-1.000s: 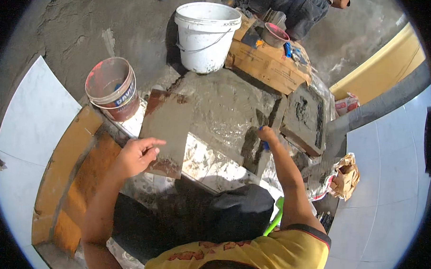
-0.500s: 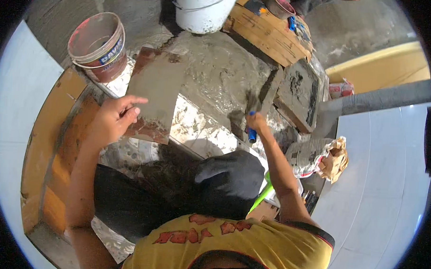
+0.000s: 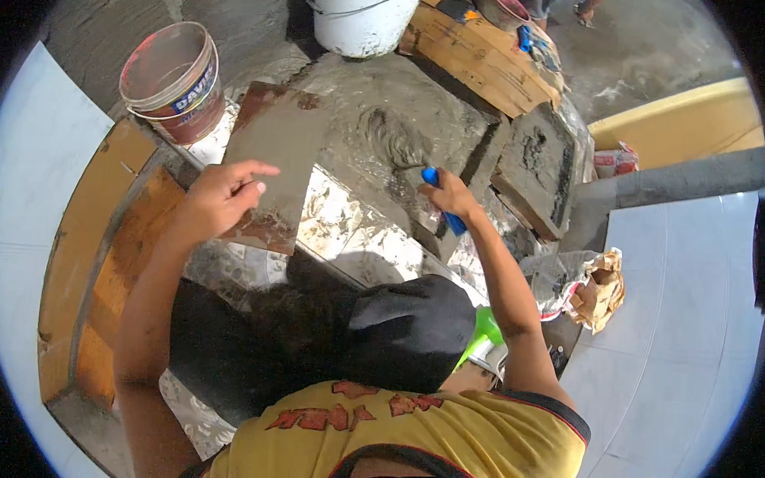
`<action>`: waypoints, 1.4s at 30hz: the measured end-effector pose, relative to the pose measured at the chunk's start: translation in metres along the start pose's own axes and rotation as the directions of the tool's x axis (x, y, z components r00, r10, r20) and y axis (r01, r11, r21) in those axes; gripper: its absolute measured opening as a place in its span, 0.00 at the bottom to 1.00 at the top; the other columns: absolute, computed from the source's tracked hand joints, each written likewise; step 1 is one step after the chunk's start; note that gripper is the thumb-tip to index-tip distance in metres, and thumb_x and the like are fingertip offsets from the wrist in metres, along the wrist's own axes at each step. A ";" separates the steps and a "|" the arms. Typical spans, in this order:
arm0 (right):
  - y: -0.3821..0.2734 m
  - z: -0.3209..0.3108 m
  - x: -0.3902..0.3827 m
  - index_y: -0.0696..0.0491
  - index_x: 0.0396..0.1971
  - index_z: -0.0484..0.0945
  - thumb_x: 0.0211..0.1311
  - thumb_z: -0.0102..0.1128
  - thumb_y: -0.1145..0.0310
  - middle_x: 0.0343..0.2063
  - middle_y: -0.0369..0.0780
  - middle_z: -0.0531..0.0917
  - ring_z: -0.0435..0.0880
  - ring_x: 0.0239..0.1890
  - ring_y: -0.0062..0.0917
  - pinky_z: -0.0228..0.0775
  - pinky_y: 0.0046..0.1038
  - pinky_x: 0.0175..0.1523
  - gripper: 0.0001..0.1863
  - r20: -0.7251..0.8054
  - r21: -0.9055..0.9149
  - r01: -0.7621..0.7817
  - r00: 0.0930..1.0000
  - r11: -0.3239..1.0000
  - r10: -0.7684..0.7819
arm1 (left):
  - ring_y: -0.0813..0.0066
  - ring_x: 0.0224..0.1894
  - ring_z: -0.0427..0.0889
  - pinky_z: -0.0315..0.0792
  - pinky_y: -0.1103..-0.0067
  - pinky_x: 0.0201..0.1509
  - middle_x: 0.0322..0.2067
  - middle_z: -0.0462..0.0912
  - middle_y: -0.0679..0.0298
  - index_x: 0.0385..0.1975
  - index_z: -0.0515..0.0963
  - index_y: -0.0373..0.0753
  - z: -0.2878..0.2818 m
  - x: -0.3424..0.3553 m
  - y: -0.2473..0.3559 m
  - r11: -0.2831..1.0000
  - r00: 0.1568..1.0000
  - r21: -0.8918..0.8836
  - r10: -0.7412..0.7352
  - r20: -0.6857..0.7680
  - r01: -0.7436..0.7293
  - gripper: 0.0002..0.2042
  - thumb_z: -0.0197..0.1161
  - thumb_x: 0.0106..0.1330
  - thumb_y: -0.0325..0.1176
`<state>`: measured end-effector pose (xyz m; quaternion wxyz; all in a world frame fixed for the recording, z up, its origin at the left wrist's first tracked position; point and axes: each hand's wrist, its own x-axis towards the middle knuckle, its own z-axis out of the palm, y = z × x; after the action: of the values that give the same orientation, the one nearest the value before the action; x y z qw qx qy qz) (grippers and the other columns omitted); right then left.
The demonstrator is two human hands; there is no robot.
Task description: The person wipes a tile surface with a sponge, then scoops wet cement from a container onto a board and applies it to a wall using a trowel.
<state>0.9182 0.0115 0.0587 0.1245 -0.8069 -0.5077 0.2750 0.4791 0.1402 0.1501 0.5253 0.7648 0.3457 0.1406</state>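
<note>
Mortar (image 3: 394, 138) lies near a tray (image 3: 523, 204) of grey mix (image 3: 544, 156), right hand (image 3: 451, 195) clamped on a trowel (image 3: 458, 226), left hand (image 3: 224, 197) with thumb apart.

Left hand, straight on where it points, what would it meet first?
Across the brown rectangular mortar-smeared board, the left hand would probably meet wet grey mortar first; depth is unclear.

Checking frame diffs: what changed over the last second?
Right hand swung the blue-handled trowel leftward across the wet mortar, now swirled; grip kept. Left hand stayed by the mortar-coated board; white bucket and brown bucket unmoved.
</note>
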 end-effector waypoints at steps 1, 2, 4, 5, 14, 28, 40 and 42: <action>0.003 0.000 -0.002 0.60 0.26 0.77 0.63 0.62 0.55 0.18 0.45 0.79 0.80 0.19 0.30 0.72 0.35 0.24 0.20 0.063 0.011 0.003 0.998 1.000 -0.004 | 0.83 0.26 0.73 0.69 0.81 0.32 0.21 0.73 0.70 0.52 0.79 0.40 -0.006 -0.004 -0.005 0.999 0.996 0.041 0.011 -0.089 -0.008 0.14 0.57 0.68 0.29; 0.006 0.002 -0.001 0.60 0.28 0.78 0.63 0.61 0.53 0.18 0.45 0.79 0.80 0.21 0.30 0.72 0.36 0.27 0.21 0.184 0.229 -0.199 0.970 0.953 0.158 | 0.83 0.26 0.73 0.69 0.81 0.32 0.21 0.73 0.70 0.52 0.79 0.40 -0.010 -0.005 -0.010 1.000 0.996 0.031 0.002 -0.090 0.001 0.14 0.57 0.68 0.29; 0.012 0.009 0.014 0.59 0.30 0.79 0.64 0.60 0.50 0.19 0.45 0.78 0.81 0.22 0.31 0.73 0.37 0.30 0.23 0.349 0.419 -0.415 0.895 0.808 0.279 | 0.82 0.26 0.74 0.70 0.80 0.33 0.21 0.75 0.68 0.51 0.80 0.39 -0.011 -0.004 -0.021 0.999 0.981 0.018 0.050 -0.188 -0.047 0.14 0.57 0.67 0.30; 0.015 0.012 0.026 0.59 0.31 0.78 0.65 0.56 0.47 0.21 0.46 0.81 0.83 0.23 0.32 0.75 0.37 0.31 0.25 0.243 0.183 -0.153 0.964 0.971 0.106 | 0.82 0.27 0.75 0.70 0.80 0.33 0.22 0.77 0.67 0.51 0.80 0.40 -0.010 0.000 -0.026 0.996 0.979 0.079 0.055 -0.194 -0.040 0.14 0.57 0.67 0.30; 0.048 -0.005 0.046 0.57 0.39 0.75 0.62 0.60 0.46 0.31 0.55 0.84 0.84 0.37 0.54 0.75 0.50 0.40 0.26 -0.252 -0.497 0.178 0.907 0.849 -0.337 | 0.84 0.26 0.74 0.69 0.82 0.32 0.23 0.78 0.68 0.51 0.81 0.40 -0.011 0.000 -0.037 0.986 0.961 0.055 -0.138 -0.241 0.156 0.13 0.58 0.68 0.29; 0.076 -0.009 -0.061 0.55 0.50 0.78 0.66 0.40 0.31 0.39 0.57 0.84 0.83 0.46 0.53 0.74 0.47 0.52 0.39 0.283 -0.489 0.118 0.959 0.864 0.029 | 0.82 0.27 0.74 0.71 0.80 0.34 0.24 0.78 0.69 0.50 0.80 0.39 -0.007 0.016 -0.042 0.998 0.974 0.041 -0.033 -0.225 0.043 0.13 0.57 0.67 0.29; 0.073 0.007 0.014 0.55 0.38 0.84 0.66 0.41 0.31 0.38 0.54 0.85 0.83 0.47 0.50 0.74 0.47 0.52 0.39 0.012 -0.413 -0.019 1.000 0.911 0.026 | 0.84 0.25 0.72 0.67 0.82 0.31 0.21 0.76 0.70 0.50 0.80 0.38 -0.006 0.013 -0.043 0.995 0.982 0.090 0.056 -0.179 -0.040 0.14 0.57 0.65 0.25; 0.062 0.010 0.007 0.56 0.40 0.84 0.66 0.41 0.31 0.39 0.55 0.85 0.83 0.47 0.50 0.74 0.47 0.52 0.39 0.003 -0.358 -0.086 0.996 0.930 0.093 | 0.84 0.25 0.73 0.67 0.83 0.31 0.20 0.75 0.71 0.49 0.80 0.38 -0.011 0.000 -0.040 0.994 0.980 0.097 0.069 -0.186 -0.052 0.13 0.56 0.66 0.25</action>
<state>0.9617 -0.0110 0.0186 -0.0419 -0.8355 -0.5133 0.1915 0.4574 0.1566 0.1186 0.4500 0.7814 0.3766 0.2124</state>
